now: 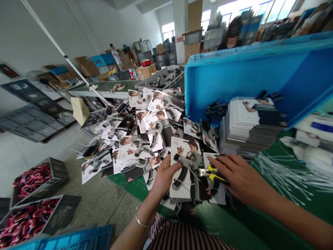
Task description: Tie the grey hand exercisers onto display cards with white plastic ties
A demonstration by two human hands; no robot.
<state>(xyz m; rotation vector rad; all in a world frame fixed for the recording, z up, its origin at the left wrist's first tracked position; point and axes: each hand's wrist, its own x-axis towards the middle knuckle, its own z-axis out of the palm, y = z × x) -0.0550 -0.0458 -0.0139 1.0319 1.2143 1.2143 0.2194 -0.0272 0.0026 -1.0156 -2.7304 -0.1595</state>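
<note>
My left hand (164, 176) is closed on the left edge of a printed backing card (177, 189), its thumb against a grey and black hand grip strengthener (181, 170) on the card's front. A white cable tie (195, 175) sticks out beside its spring. My right hand (240, 177) is wrapped round yellow and black cutting pliers (213, 174), whose jaws point left at the cable tie. Whether the jaws touch the tie I cannot tell. Under the pliers lies another card (218, 198) with a grip strengthener, partly hidden by my right hand.
A heap of carded grip strengtheners (142, 144) covers the left side of the green table (229, 222). To the right stand a stack of cards (241, 128), a blue bin (208, 76) and loose cable ties (283, 173). Crates of pink-red grips (33, 177) sit on the floor. A person (231, 34) is behind the bin.
</note>
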